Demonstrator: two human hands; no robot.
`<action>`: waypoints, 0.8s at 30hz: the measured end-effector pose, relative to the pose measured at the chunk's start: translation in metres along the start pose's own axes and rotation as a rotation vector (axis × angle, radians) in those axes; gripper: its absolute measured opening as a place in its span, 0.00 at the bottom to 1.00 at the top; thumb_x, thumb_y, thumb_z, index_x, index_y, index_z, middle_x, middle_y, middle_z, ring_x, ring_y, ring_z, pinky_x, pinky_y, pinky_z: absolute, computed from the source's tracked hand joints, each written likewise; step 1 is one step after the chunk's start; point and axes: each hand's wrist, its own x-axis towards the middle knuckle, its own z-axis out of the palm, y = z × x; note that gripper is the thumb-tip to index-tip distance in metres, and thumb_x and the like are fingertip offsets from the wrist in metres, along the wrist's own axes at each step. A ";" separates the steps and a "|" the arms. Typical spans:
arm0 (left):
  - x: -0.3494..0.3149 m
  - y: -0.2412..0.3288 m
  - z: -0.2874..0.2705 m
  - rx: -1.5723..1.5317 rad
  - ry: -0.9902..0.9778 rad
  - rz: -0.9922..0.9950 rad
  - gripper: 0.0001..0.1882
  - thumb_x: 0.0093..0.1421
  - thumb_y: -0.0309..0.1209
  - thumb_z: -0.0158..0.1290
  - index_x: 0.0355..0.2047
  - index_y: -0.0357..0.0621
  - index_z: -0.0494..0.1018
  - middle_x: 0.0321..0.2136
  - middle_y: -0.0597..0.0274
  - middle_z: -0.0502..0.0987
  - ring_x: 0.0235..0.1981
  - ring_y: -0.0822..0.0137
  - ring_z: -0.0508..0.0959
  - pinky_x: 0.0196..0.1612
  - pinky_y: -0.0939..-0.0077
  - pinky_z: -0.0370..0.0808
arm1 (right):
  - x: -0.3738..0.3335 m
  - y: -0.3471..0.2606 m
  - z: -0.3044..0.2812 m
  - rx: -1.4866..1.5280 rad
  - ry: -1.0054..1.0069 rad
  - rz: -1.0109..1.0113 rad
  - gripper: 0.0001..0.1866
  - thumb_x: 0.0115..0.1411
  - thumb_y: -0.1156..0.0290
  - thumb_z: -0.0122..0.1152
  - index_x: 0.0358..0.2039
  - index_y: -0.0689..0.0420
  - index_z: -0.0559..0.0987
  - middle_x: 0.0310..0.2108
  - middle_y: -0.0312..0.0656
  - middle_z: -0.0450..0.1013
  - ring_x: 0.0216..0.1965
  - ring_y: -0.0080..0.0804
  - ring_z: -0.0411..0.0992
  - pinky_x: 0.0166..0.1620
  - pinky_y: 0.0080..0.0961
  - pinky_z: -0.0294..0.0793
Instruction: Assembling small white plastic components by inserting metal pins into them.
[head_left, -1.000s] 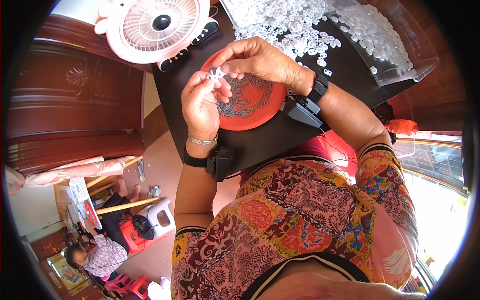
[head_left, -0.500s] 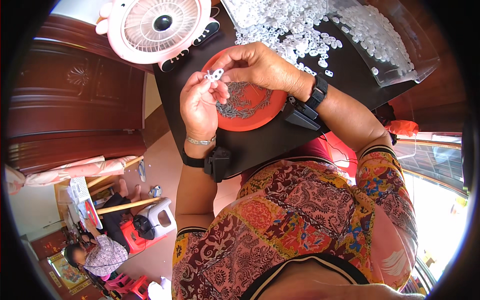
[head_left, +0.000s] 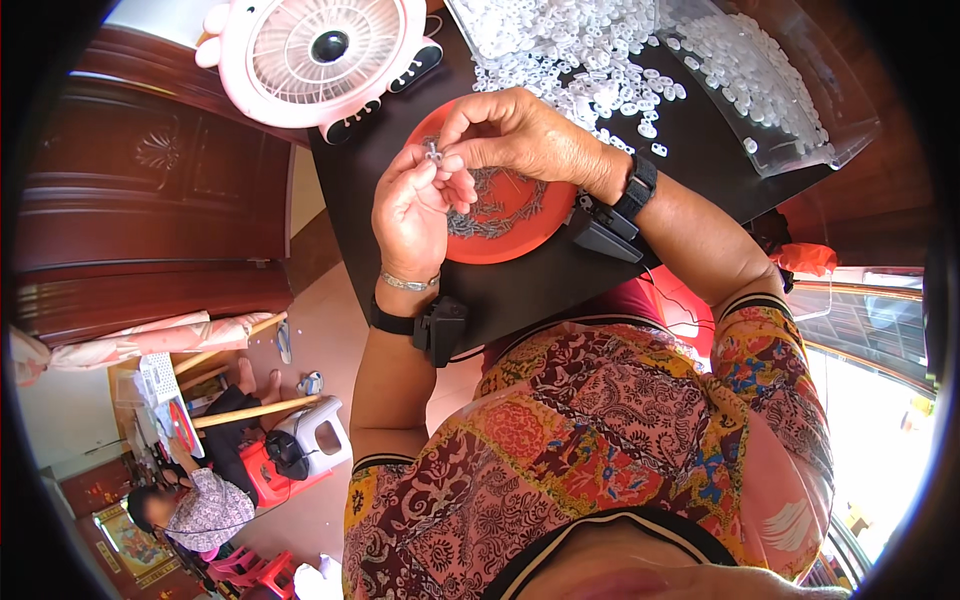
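My left hand is raised over the near left part of a red-orange round tray, fingertips pinched on a small grey-and-white piece. From the right, my right hand closes its thumb and index finger at the same piece. Fingertips partly cover it, so its exact kind cannot be made out. Many thin grey screw-like pins lie in the tray. Beyond it, small white oval pieces with two holes are heaped loose on the black table.
A pink-and-white fan stands at the far left. Clear plastic containers with more white ovals are at the far right. Black devices are strapped at both wrists. Another person sits at the lower left.
Both hands have shifted slightly to the right. A white two-holed oval showed plainly between the fingertips before; now the held piece looks greyer and is more covered.
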 end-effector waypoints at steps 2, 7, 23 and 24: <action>0.001 -0.001 -0.001 -0.069 -0.034 -0.006 0.10 0.59 0.32 0.43 0.28 0.38 0.68 0.22 0.54 0.74 0.23 0.66 0.74 0.26 0.78 0.69 | 0.000 0.000 -0.003 -0.040 0.031 -0.001 0.05 0.59 0.74 0.59 0.35 0.62 0.78 0.26 0.36 0.75 0.32 0.19 0.72 0.40 0.17 0.73; 0.000 0.000 -0.001 0.055 0.035 0.025 0.08 0.60 0.32 0.44 0.27 0.40 0.67 0.22 0.57 0.73 0.22 0.68 0.72 0.25 0.79 0.67 | 0.005 0.011 -0.009 -0.092 0.218 0.045 0.09 0.59 0.73 0.58 0.39 0.62 0.79 0.29 0.34 0.75 0.28 0.16 0.69 0.33 0.15 0.72; -0.002 -0.001 0.001 0.450 0.166 -0.010 0.09 0.59 0.31 0.45 0.22 0.43 0.67 0.17 0.68 0.69 0.17 0.77 0.68 0.21 0.87 0.61 | 0.005 0.005 -0.014 -0.122 0.139 0.135 0.12 0.61 0.69 0.58 0.44 0.58 0.79 0.29 0.31 0.75 0.28 0.14 0.69 0.35 0.13 0.72; -0.001 -0.001 0.000 0.449 0.167 -0.010 0.09 0.59 0.31 0.45 0.22 0.43 0.67 0.17 0.68 0.69 0.17 0.77 0.68 0.21 0.87 0.61 | 0.005 0.004 -0.014 -0.133 0.133 0.130 0.12 0.61 0.69 0.58 0.44 0.58 0.79 0.29 0.31 0.75 0.28 0.14 0.69 0.35 0.13 0.72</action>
